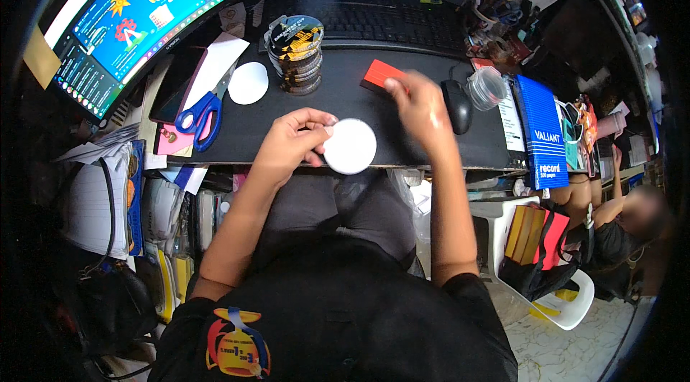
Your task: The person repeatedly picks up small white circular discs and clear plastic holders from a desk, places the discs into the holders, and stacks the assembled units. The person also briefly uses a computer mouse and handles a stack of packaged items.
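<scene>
My left hand [295,141] pinches the edge of a white round disc [350,147] between thumb and fingers, over the desk's front edge. Up and to the right, my slightly blurred right hand [420,109] has its thumb and fingers on the end of a red rectangular block [385,74] with a dark lower edge. A second white disc [249,83] lies flat on the black desk mat. Beside it stands a stack of several round pieces [295,51], the top one printed in black and yellow.
Blue-handled scissors [200,121] lie on papers at left. A black mouse [456,107], clear round cases [486,88] and a blue record book [540,134] are at right. A keyboard [388,26] and two monitors stand behind. Another person [618,227] sits far right, past a white chair [575,303].
</scene>
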A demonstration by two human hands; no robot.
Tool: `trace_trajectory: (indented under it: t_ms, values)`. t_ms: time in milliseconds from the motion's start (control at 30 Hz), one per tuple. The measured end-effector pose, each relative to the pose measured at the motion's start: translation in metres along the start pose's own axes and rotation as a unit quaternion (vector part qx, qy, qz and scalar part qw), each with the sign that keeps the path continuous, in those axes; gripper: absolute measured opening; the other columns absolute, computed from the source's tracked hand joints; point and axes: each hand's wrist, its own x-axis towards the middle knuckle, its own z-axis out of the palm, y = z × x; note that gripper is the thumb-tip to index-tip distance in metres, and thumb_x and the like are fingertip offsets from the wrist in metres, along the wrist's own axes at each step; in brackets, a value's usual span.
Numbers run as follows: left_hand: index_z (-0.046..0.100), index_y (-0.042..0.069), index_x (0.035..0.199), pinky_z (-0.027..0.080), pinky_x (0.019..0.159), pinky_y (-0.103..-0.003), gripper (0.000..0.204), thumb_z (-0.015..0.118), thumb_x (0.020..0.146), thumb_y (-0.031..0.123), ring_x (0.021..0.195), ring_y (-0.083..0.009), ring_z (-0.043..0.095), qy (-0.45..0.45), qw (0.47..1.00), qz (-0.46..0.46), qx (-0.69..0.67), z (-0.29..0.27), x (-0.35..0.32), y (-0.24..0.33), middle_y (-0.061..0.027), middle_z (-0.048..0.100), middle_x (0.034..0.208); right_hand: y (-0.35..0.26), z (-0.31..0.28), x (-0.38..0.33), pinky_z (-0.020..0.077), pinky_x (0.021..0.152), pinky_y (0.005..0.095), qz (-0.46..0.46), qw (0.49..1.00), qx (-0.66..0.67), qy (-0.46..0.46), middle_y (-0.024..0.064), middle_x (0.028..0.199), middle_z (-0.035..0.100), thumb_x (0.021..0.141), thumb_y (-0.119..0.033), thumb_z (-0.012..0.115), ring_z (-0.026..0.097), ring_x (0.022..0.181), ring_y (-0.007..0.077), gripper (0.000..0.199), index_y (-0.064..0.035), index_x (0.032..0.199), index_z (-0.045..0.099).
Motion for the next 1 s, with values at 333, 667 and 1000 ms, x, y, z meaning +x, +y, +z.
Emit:
trace_trajectory:
  t_ms: [333,667,1000]
  values:
    - [0.013,0.001,0.143,0.055,0.048,-0.027,0.077,0.063,0.084,0.005,0.072,-0.0211,0.068,0.014,0.998,-0.002,0.062,0.028,0.009,-0.025,-0.0133,0.061,0.088,0.039,-0.004,0.034,0.0466,0.086,0.048,0.023,0.982,-0.188,-0.017,0.0194,0.107,0.058,0.067,-0.019,0.077,0.056,0.102,0.0404,0.047,-0.0029,0.102,0.05]
    - [0.063,0.0,0.109,0.049,0.06,-0.026,0.024,0.055,0.087,0.006,0.061,-0.0113,0.059,0.074,0.931,0.202,0.295,0.022,0.05,-0.027,-0.0058,0.063,0.076,-0.029,-0.009,-0.064,0.0361,0.082,0.0515,-0.139,0.948,-0.281,-0.05,0.0079,0.09,0.057,0.071,-0.004,0.059,0.053,0.092,0.0268,0.027,-0.0075,0.098,0.055]
    - [0.07,0.004,0.091,0.049,0.067,-0.029,0.018,0.069,0.077,0.015,0.074,-0.0196,0.062,-0.045,0.913,0.178,0.364,0.012,0.083,-0.005,-0.013,0.065,0.085,-0.033,0.01,-0.059,0.0351,0.081,0.0495,-0.115,0.94,-0.309,-0.085,0.0062,0.092,0.058,0.068,-0.005,0.06,0.052,0.09,0.025,0.03,-0.008,0.098,0.055]
